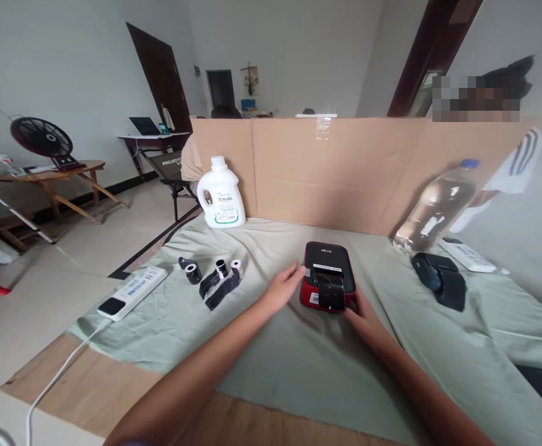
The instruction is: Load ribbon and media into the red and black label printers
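Observation:
A black and red label printer (329, 251) sits on the green cloth in front of me. A glossy black strip (331, 294) hangs over its near end. My left hand (285, 286) is at the printer's left edge with fingers stretched out, its thumb tip by a small grey tab. Around the lower right corner, my right hand (361, 314) grips the printer, its fingers partly hidden by the casing. To the left lie a small black roll (192, 274) and two more rolls with dark strips trailing from them, one a white-cored roll (236, 267).
A power strip (134, 292) with a white cable lies at left. Behind stand a white detergent jug (224, 198) and a cardboard panel (317, 173). On the right are a large clear bottle (438, 207) and a black device (440, 282). Another person is beyond the panel.

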